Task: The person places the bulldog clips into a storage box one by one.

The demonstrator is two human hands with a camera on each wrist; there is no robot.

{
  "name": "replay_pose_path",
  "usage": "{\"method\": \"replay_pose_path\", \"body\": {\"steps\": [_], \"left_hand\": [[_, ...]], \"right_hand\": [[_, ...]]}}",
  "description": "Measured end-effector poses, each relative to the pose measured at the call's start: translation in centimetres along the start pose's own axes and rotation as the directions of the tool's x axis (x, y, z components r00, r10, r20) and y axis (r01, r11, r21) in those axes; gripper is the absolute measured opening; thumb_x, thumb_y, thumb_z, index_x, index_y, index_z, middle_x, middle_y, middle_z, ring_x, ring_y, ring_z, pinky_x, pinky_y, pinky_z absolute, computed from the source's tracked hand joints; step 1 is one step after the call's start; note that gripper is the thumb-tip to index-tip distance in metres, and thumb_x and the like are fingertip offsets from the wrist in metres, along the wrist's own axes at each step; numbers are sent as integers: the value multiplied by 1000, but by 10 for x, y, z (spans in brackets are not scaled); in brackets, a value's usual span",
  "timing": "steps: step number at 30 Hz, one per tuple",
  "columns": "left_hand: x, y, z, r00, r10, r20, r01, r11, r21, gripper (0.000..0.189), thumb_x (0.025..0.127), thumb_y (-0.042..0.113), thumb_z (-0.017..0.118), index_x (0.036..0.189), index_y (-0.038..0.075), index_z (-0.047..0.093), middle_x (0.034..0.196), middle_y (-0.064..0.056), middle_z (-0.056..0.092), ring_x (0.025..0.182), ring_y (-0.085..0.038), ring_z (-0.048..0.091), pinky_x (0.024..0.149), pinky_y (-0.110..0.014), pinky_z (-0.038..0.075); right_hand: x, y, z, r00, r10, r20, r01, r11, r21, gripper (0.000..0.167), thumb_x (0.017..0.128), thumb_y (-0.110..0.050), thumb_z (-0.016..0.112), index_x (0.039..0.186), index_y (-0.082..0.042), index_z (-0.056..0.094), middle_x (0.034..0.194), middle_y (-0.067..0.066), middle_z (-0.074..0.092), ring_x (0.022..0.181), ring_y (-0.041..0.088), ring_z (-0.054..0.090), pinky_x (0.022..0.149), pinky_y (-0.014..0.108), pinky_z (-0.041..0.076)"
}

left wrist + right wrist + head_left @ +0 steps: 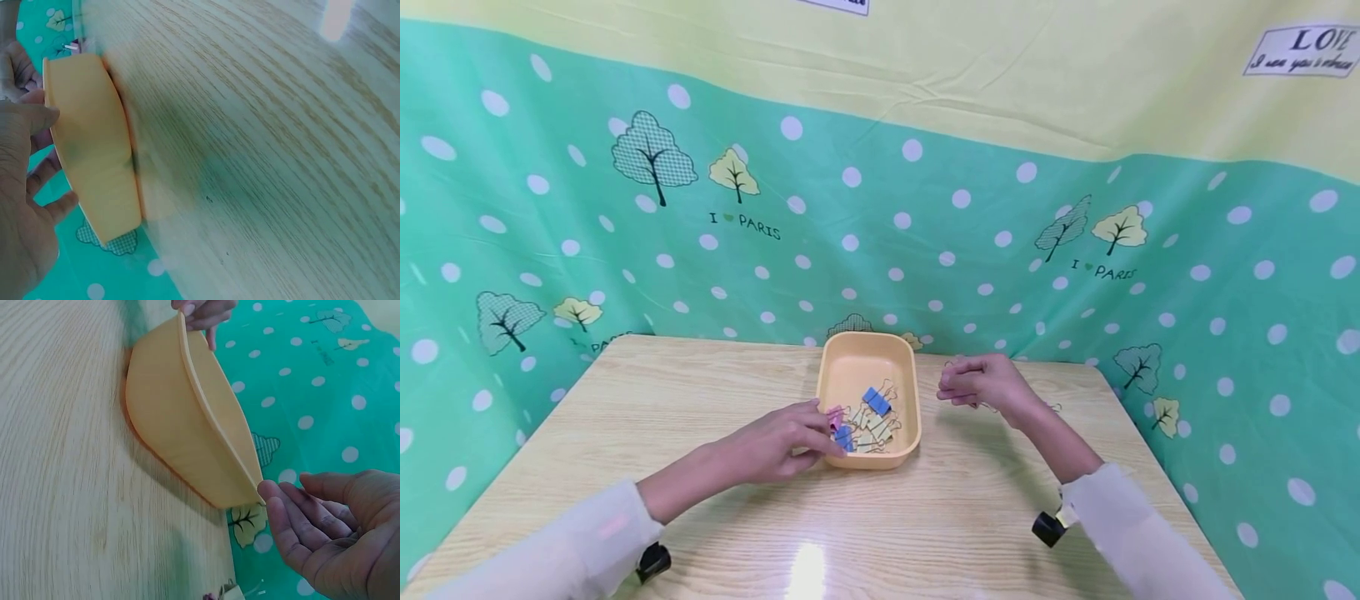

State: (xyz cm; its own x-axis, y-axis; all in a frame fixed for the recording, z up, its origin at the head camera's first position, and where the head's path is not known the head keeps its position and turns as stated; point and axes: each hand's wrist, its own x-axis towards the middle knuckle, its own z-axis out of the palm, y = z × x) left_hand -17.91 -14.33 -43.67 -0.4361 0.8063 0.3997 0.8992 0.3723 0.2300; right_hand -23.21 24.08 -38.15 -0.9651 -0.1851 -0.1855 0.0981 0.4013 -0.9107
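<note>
The left hand [778, 442] holds the near-left rim of the peach box [915, 392], thumb and fingers straddling it. The right hand [988, 385] hovers beyond the box's right side, fingers loosely curled, thumb and fingertips apart, with a gap to the rim. Blue clips [876, 401], a pink clip [835, 417] and pale yellow clips [880, 427] bunch toward the box's near end. More clips, partly hidden, lie past the right hand. The box stands near the table's [685, 392] back edge, by the curtain [820, 275]; wood stretches widely to the left edge.
</note>
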Motion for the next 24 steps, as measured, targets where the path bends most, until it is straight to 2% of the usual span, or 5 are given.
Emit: {"method": "replay_pose_path", "body": {"steps": [4,6,10,16,24], "left_hand": [[0,-1,2,1000,13,-12,-13,1000,3,35,89,-2,87,114,23,90,105,9,81,106,-11,73,118,-67,56],[0,-2,3,1000,19,-19,-18,1000,4,35,89,-2,87,114,23,90,105,10,81,106,-11,73,117,-67,57],[-1,-3,4,999,25,-32,-25,1000,5,36,88,-2,87,113,24,90,105,10,81,105,-11,72,117,-68,57],[-1,-4,4,998,43,-53,-42,999,21,37,87,-3,87,112,24,90,103,11,80,102,-9,71,115,-67,59],[-1,-4,5,996,60,-58,-59,998,23,37,87,-3,87,112,24,90,102,11,80,101,-9,70,114,-67,59]], "right_hand": [[-5,3,-9,1000,2,-10,-2,1000,-10,35,106,-14,78,131,10,75,115,20,86,103,25,87,78,29,69],[-7,6,-14,1000,-4,-11,4,1000,-4,38,106,-13,77,133,13,73,115,21,86,103,25,87,86,34,72],[-11,11,-26,1000,-11,-23,11,1000,16,36,106,-11,76,132,14,72,113,21,86,101,26,87,94,42,72],[-16,18,-41,1000,-12,-28,12,1000,-1,40,108,-16,76,137,11,71,121,23,85,109,30,86,99,42,70],[-25,27,-61,995,6,-96,-10,999,-44,46,109,-20,77,142,10,68,132,20,82,112,23,86,101,39,69]]}}
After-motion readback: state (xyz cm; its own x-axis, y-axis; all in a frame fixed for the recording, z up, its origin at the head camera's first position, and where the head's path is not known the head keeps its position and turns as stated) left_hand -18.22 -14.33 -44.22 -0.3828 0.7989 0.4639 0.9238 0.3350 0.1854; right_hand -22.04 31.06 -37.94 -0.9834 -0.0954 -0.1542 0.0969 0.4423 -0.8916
